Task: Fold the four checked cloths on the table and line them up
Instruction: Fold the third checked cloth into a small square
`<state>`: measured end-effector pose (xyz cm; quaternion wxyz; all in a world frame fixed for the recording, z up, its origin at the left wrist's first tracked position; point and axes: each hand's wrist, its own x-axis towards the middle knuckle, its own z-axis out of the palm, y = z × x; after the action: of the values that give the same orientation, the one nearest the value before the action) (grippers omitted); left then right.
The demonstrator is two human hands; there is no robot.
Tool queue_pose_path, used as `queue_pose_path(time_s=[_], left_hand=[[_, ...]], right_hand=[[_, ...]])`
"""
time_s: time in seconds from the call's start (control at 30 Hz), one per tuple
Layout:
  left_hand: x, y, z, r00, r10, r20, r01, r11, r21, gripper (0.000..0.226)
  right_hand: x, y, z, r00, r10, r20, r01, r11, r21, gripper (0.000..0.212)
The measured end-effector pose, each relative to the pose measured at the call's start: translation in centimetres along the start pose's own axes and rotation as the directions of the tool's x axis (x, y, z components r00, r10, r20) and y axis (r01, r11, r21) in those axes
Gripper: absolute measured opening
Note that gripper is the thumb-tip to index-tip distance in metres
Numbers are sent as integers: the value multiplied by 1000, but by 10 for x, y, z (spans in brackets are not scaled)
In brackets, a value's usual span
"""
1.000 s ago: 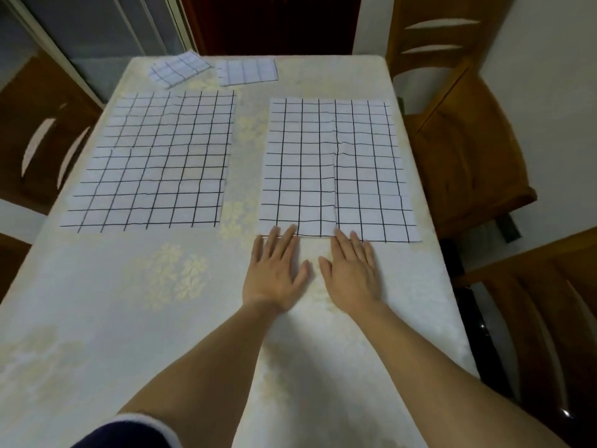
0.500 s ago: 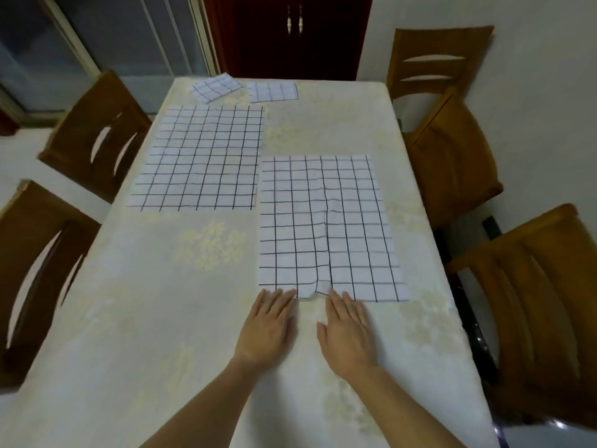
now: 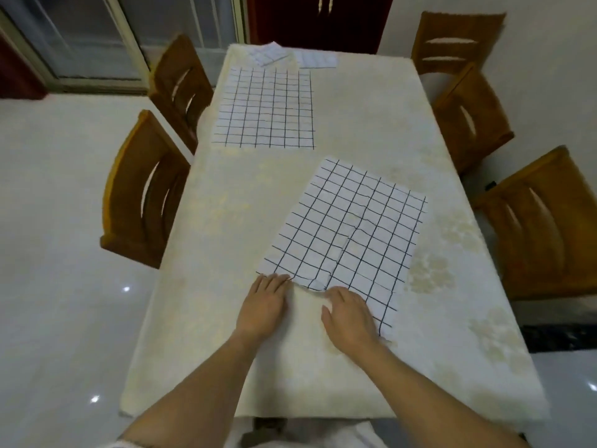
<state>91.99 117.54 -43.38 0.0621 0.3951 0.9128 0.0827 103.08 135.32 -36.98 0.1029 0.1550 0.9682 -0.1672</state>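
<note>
The nearest checked cloth (image 3: 349,234) lies spread out and askew on the cream table (image 3: 226,221), with a crease down its middle. My left hand (image 3: 263,305) rests flat with its fingertips on the cloth's near left corner. My right hand (image 3: 349,313) lies flat over the near edge further right. The cloth edge puckers up between the two hands. A second checked cloth (image 3: 268,108) lies spread flat at the far left. Two small folded checked cloths (image 3: 269,53) (image 3: 318,59) sit at the table's far edge, the left one tilted.
Two wooden chairs (image 3: 145,195) (image 3: 181,82) stand along the left side and three chairs (image 3: 533,221) (image 3: 471,114) (image 3: 452,40) along the right. Glossy white floor (image 3: 55,253) lies to the left. A dark red cabinet stands beyond the far end.
The near cloth has slid toward me under my hands and turned askew, its near edge bunching between them. My view has pulled back and now takes in the whole table.
</note>
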Motion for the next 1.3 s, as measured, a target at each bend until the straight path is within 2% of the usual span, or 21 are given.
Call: queue_pose_path(time_s=[0.1, 0.2, 0.3, 0.43, 0.53, 0.63, 0.77, 0.83, 0.97, 1.07, 1.13, 1.2, 1.23, 1.27, 1.3], left_hand=[[-48, -20, -12, 996, -87, -3, 87, 996, -22, 47], [-80, -43, -14, 961, -277, -14, 275, 957, -94, 44], [-106, -59, -15, 923, -383, -26, 382, 923, -40, 43], [-131, -62, -21, 950, -307, -45, 310, 949, 54, 34], [-135, -44, -26, 973, -231, 10, 231, 973, 16, 23], [-127, -15, -28, 977, -209, 43, 211, 976, -61, 20], [-102, 23, -22, 981, -178, 82, 190, 966, -177, 32], [-85, 46, -20, 980, -136, 149, 163, 969, -186, 28], [-49, 104, -17, 959, -68, 275, 117, 979, -165, 20], [-20, 141, -18, 929, -54, 367, 115, 982, -147, 24], [-4, 157, -17, 918, -56, 393, 124, 981, -150, 25], [13, 174, -14, 913, -44, 406, 120, 979, -162, 27], [19, 180, -13, 914, -37, 404, 110, 981, -159, 28], [25, 185, -11, 916, -34, 399, 102, 983, -150, 29], [29, 190, -9, 918, -37, 394, 99, 985, -138, 30]], right_hand=[[-8, -46, 14, 999, -31, 41, 31, 999, -11, 51], [-17, -85, 23, 993, -96, 63, 97, 995, -14, 51], [-26, -112, 31, 983, -147, 111, 153, 987, -54, 57], [-33, -128, 44, 974, -168, 152, 188, 973, -132, 72], [-38, -126, 51, 972, -195, 133, 218, 958, -185, 80], [-41, -106, 54, 983, -165, 83, 178, 965, -194, 68], [-44, -56, 42, 990, -101, 97, 126, 949, -290, 66], [-48, -25, 36, 991, -89, 98, 116, 940, -322, 61], [-50, 36, 16, 999, 39, 6, -36, 955, -296, 53], [-48, 68, 3, 965, 217, -148, -241, 956, -166, 48], [-46, 81, -1, 882, 423, -207, -425, 904, 36, 47], [-40, 99, -8, 759, 646, -84, -590, 736, 331, 49], [-36, 107, -12, 718, 695, 27, -632, 636, 443, 51], [-31, 113, -16, 711, 692, 122, -640, 566, 519, 54], [-27, 118, -19, 734, 656, 175, -618, 539, 572, 56]])
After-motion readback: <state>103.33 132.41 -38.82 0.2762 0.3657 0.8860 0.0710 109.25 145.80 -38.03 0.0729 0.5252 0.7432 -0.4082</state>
